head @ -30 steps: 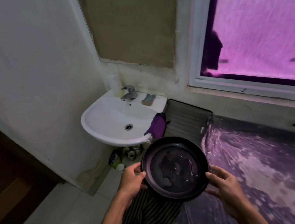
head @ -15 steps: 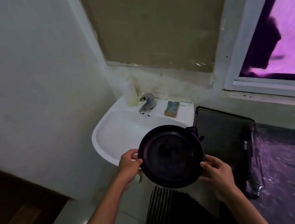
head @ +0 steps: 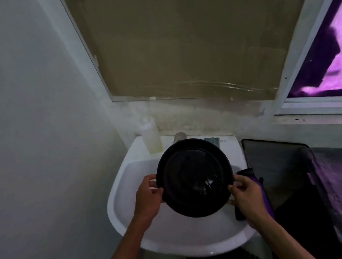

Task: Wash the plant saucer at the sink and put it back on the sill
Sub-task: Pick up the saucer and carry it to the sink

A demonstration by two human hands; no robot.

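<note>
I hold the black plant saucer [head: 194, 177] over the white sink [head: 127, 199], my left hand [head: 147, 199] pinching its left rim, my right hand [head: 247, 195] gripping its right rim; soap bottle [head: 151, 136] behind

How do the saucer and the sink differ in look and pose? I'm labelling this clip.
The saucer is black; the sink is white. The saucer is far smaller and shallow, the sink a deep basin. The saucer is held in the air by the left hand and right hand over the bowl, while the sink is fixed to the wall. Both are rounded and open upward.
</note>
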